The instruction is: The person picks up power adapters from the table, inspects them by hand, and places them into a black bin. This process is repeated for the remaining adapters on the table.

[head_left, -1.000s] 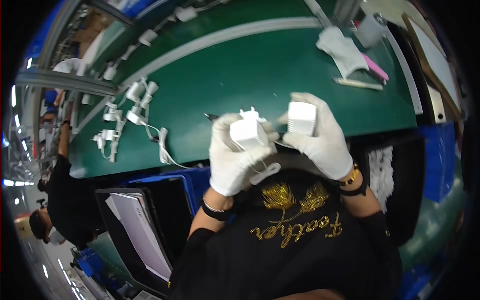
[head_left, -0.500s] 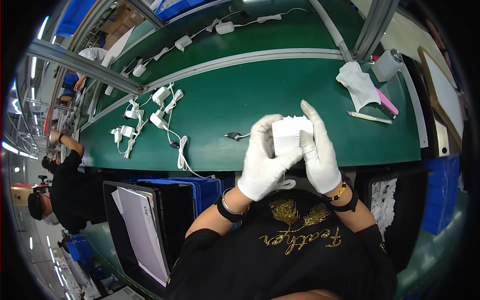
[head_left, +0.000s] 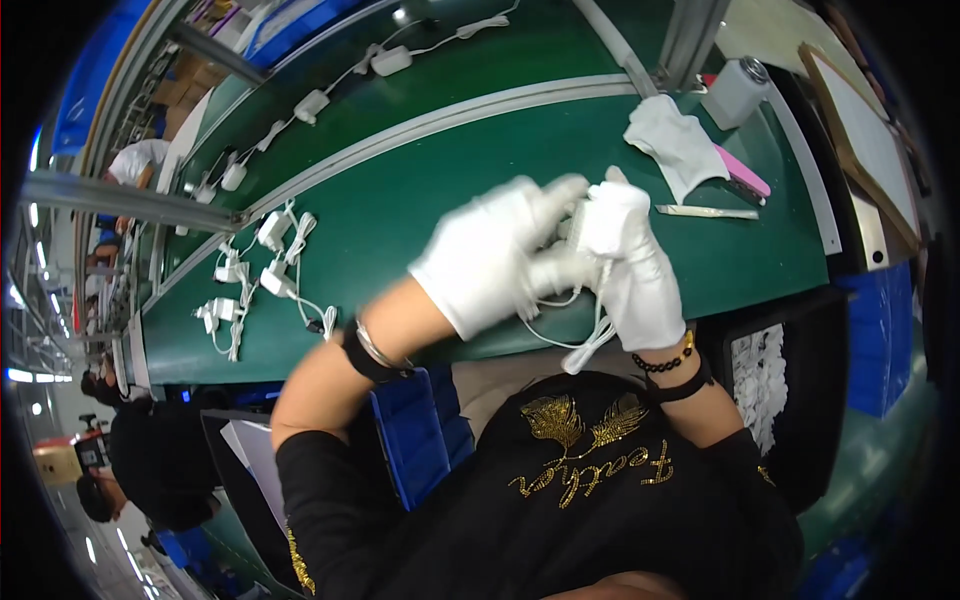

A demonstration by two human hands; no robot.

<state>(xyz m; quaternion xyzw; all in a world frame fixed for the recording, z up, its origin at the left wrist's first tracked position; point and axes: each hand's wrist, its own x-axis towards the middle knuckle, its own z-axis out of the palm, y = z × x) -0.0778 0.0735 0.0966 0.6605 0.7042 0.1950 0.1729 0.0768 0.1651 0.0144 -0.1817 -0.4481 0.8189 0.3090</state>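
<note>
Both my hands wear white gloves and meet above the near edge of the green bench. A white power adapter [head_left: 606, 222] sits in my right hand [head_left: 642, 295], which is closed round it. Beside the adapter's left side is my left hand [head_left: 490, 255], smeared by motion. Its fingertips reach the adapter, but whether they grip it is unclear. A white cable [head_left: 592, 350] hangs in a loop below the hands, against the front of my black shirt.
Several white adapters with coiled cables [head_left: 278, 280] lie on the bench's left. At right are a white cloth [head_left: 675, 145], a pink-handled tool [head_left: 745, 175], a thin pale strip [head_left: 708, 212] and a bottle [head_left: 738, 92]. More adapters [head_left: 392, 62] line the channel behind the rail.
The view has turned and shifted. My left hand has swung outward to the adapter's left side, while my right hand has tilted the adapter. The cable now hangs in plain view.
</note>
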